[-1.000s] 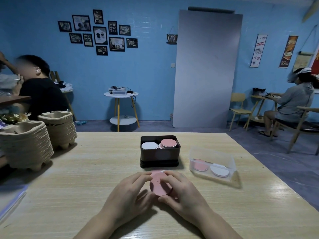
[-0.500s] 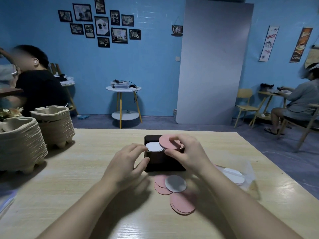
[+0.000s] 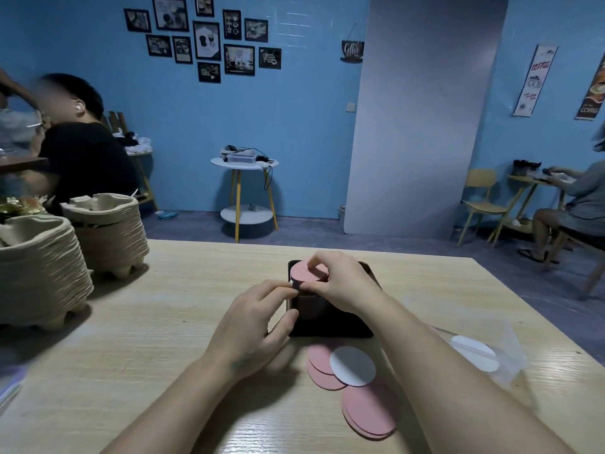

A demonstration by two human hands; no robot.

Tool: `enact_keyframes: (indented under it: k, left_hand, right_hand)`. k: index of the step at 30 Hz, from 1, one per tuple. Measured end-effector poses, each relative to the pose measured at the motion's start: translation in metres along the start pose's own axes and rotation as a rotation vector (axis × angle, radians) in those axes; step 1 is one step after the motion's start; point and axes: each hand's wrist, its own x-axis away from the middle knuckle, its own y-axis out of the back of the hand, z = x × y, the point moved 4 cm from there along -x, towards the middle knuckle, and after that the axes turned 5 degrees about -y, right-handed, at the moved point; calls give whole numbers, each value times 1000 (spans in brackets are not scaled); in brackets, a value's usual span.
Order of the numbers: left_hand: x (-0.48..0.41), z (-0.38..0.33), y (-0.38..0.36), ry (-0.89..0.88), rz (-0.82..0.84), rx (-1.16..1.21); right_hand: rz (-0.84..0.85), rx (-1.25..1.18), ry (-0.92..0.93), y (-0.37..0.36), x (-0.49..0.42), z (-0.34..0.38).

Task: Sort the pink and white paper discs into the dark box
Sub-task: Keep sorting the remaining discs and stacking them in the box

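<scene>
left hand (image 3: 258, 319) and right hand (image 3: 340, 283) on pink discs (image 3: 306, 271) atop the dark box (image 3: 327, 326)

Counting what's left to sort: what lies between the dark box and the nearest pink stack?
Head view: a white disc overlapping a few pink discs, on the table between box and stack.
</scene>
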Motion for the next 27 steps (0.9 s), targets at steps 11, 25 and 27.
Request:
enact_keyframes:
  k: [11,25,27]
  left_hand:
    - [3,-2,2,16,32,-6]
    - [10,-37,8,-14,-32,-49]
    - [14,-51,5,-30,-28,-42]
  right_hand:
    - [-41,25,36,5,5,-6]
    - [-255,-138,223,34,106,-20]
    - [-241,-144,218,34,131,-28]
